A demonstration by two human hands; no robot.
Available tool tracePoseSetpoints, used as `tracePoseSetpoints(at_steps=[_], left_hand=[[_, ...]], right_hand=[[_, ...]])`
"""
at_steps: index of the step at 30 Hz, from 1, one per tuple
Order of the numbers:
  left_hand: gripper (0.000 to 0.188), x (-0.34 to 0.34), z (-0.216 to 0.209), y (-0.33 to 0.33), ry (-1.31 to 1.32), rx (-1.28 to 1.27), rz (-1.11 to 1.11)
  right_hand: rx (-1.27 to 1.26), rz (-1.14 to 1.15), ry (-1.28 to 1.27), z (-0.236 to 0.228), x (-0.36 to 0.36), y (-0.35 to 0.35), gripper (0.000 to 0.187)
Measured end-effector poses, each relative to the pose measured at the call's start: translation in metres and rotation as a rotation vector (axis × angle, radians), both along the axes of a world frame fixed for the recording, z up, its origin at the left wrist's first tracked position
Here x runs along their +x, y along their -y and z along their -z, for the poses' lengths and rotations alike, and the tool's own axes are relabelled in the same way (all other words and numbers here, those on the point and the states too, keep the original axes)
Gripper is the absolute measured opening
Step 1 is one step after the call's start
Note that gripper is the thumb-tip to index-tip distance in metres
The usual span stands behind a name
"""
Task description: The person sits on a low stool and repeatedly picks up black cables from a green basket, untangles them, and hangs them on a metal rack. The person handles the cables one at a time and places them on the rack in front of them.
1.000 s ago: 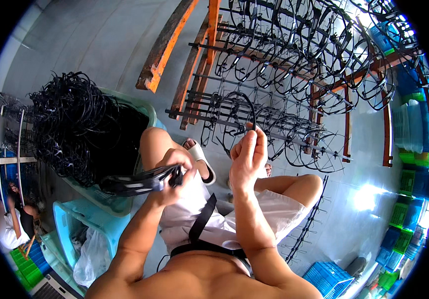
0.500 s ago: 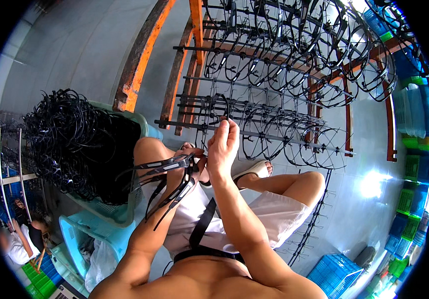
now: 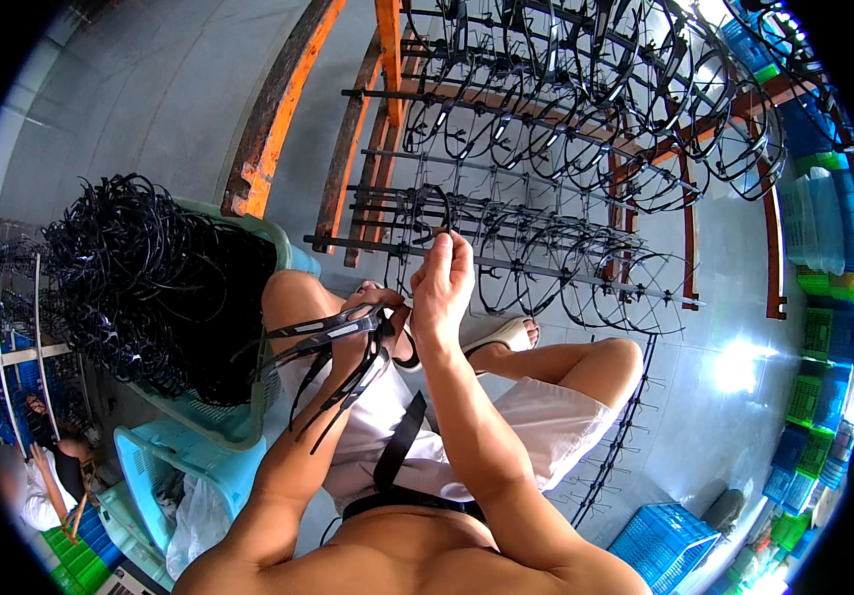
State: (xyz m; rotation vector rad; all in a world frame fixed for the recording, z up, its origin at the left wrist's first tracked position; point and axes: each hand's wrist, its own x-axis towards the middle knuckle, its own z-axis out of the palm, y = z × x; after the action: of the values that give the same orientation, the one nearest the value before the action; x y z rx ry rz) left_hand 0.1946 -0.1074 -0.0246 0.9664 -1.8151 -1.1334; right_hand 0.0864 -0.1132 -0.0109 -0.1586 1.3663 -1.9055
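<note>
My left hand point(image 3: 399, 319), partly hidden, wraps a bundle of black curved strips point(image 3: 348, 322), seemingly leaving my right hand point(image 3: 443, 296) free to pinch one thin black band point(image 3: 450, 208), fingertips together, by the rack's lower bar point(image 3: 358, 245).

A blue crate point(image 3: 657, 551) sits at lower right, a light-blue basket point(image 3: 214, 464) and clear plastic bag point(image 3: 204, 518) at lower left

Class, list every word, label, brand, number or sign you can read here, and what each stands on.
No text can be read.
Black strips: pale patches, no legible lettering.
Blue crate at lower right: none legible.
Stacked crates at the right edge: too small and blurred to tell.
</note>
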Motion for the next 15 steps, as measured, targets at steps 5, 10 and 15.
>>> tracePoseSetpoints(at_steps=[5,10,15], left_hand=[[0.017,0.000,0.000,0.000,-0.012,-0.018,-0.025],[0.022,0.002,0.012,0.001,0.025,0.002,-0.069],[0.029,-0.006,0.007,0.010,0.084,-0.036,-0.166]], right_hand=[[-0.031,-0.008,0.021,-0.002,0.005,-0.002,0.021],[-0.162,-0.070,0.118,0.000,0.004,-0.011,0.021],[-0.225,-0.153,0.024,0.021,0.009,-0.040,0.033]])
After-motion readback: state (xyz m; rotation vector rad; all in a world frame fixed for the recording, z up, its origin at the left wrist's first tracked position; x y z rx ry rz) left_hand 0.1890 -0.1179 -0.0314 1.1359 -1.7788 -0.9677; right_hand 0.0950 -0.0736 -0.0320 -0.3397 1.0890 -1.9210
